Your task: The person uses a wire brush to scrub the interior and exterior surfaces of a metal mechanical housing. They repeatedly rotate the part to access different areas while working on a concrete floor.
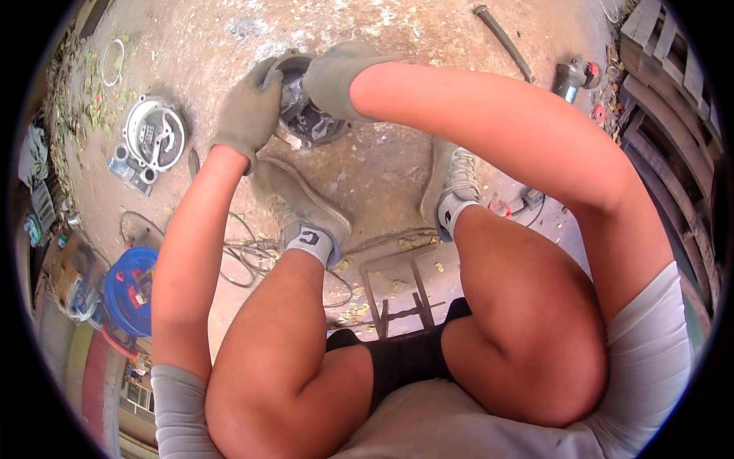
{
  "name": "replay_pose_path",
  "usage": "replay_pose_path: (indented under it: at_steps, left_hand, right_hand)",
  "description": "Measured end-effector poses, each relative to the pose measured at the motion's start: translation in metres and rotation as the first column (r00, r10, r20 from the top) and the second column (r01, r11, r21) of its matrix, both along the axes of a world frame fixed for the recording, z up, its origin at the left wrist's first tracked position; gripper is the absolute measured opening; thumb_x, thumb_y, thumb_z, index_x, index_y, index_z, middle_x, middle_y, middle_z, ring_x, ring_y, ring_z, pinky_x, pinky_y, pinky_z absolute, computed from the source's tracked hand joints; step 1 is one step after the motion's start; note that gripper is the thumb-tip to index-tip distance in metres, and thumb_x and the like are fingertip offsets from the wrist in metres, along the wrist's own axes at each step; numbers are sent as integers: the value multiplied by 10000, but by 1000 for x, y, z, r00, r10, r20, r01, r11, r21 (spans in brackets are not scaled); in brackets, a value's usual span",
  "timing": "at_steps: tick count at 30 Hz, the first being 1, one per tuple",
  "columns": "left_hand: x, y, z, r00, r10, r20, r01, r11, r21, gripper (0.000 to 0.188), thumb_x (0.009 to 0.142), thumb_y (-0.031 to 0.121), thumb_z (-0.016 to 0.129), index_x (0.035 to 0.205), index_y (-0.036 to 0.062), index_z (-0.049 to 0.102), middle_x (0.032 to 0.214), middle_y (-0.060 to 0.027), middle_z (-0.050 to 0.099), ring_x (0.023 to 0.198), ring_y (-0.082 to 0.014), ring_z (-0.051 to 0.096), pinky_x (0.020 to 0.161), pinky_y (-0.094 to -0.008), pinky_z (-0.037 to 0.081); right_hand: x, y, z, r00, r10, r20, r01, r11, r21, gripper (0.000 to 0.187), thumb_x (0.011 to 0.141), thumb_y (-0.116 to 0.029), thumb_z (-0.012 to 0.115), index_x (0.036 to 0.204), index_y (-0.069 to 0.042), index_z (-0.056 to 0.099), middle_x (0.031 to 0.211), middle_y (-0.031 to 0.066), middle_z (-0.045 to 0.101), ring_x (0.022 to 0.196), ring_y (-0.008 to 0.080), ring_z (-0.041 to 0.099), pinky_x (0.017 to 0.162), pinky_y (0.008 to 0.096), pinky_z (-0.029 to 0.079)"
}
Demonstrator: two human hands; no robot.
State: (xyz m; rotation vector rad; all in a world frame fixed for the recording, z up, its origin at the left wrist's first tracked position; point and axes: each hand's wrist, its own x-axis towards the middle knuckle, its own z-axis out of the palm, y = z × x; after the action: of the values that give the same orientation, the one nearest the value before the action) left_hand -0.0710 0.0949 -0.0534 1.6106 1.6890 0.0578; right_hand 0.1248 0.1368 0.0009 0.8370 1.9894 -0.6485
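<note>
A round, dark metal housing (312, 126) with an open top lies on the ground in front of my feet. Pale, shiny smears show on its inner wall. My left hand (251, 111), in a grey-green work glove, grips its left rim, the thumb at the inner side. My right hand (336, 80), gloved alike, is closed over the far right of the rim; its fingertips are partly hidden. To the left, a round light-grey metal casting (154, 134) with a slotted inside rests by a small grey block with two round openings (131, 170).
A cordless power tool (572, 80) and a dark metal bar (505, 42) lie at the far right. Wooden pallets (673, 84) stand along the right edge. Near my left arm is a blue tub (126, 287) holding red parts. Cable loops (245, 256) lie by my left foot.
</note>
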Motion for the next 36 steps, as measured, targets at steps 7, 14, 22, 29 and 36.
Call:
replay_pose_path:
  at_steps: [7, 14, 22, 29, 36]
  left_hand:
    - [2, -3, 3, 997, 43, 63, -42, 999, -22, 547, 1104, 420, 523, 1516, 84, 652, 1420, -260, 710, 1350, -455, 649, 1159, -484, 495]
    - [9, 3, 5, 1000, 24, 15, -24, 1000, 4, 542, 1102, 439, 506, 1496, 104, 670, 1408, -256, 716, 1340, -457, 652, 1151, -491, 498]
    - [1, -2, -1, 999, 33, 10, -33, 999, 16, 553, 1101, 447, 500, 1500, 101, 665, 1419, -245, 716, 1333, -459, 652, 1162, -487, 492]
    - [2, 0, 2, 999, 32, 8, -32, 999, -2, 560, 1103, 446, 512, 1520, 98, 651, 1415, -249, 718, 1331, -456, 661, 1156, -484, 501]
    - [-7, -8, 0, 997, 64, 46, -65, 998, 25, 536, 1105, 424, 531, 1505, 93, 662, 1390, -267, 724, 1320, -460, 667, 1136, -488, 510]
  right_hand:
    - [9, -18, 21, 953, -119, -279, 102, 992, -76, 260, 967, -159, 758, 1201, -81, 842, 1145, 104, 828, 1096, 278, 806, 895, 427, 661]
    - [8, -15, -24, 982, -175, -68, 177, 984, 32, 292, 936, -283, 849, 1204, -168, 842, 1096, 26, 816, 1006, 236, 794, 879, 362, 658]
    - [7, -24, 24, 929, -70, -363, 86, 996, 27, 231, 981, -159, 739, 1177, -107, 849, 1127, 86, 837, 1052, 256, 816, 866, 415, 655]
    - [17, -16, -6, 965, -125, -229, 141, 989, 53, 223, 962, -237, 787, 1149, -138, 860, 1092, 49, 832, 1035, 245, 801, 858, 374, 643]
    - [3, -22, 33, 938, -91, -336, 84, 996, -35, 218, 990, -139, 692, 1133, -79, 845, 1102, 121, 840, 1027, 290, 819, 866, 410, 654]
